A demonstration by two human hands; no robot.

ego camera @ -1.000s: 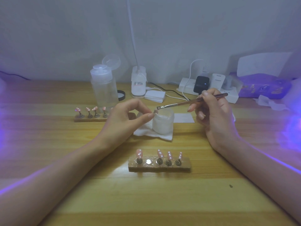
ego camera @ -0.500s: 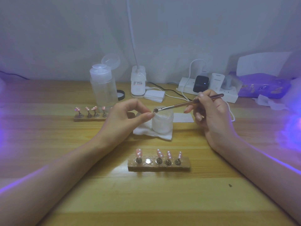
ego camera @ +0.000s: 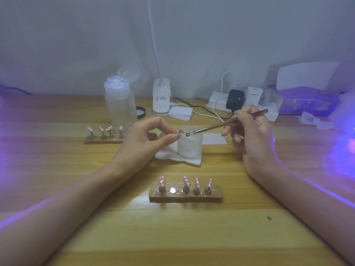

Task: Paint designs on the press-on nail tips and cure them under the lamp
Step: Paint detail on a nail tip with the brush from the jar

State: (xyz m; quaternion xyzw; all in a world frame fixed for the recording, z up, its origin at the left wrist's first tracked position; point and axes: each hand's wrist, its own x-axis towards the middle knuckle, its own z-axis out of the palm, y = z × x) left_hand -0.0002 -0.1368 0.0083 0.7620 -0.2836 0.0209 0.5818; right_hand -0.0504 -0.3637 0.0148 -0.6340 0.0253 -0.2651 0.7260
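My left hand pinches a small pale nail tip between thumb and forefinger, right beside a white jar. My right hand holds a thin metallic brush like a pen; its dark tip rests at the jar's rim, just right of the pinched tip. In front of me a wooden holder carries several pink nail tips with white dots, and its second slot is bare. A second holder with pink tips sits at the left, partly behind my left hand.
The jar stands on a white tissue. Behind are a clear pump bottle, a white lamp base, a power strip with plugs and cables, and a purple package. Violet light glows at the right edge.
The brush tip has moved down and left, from above the jar to its rim next to my left fingertips. My left hand has stayed in place.
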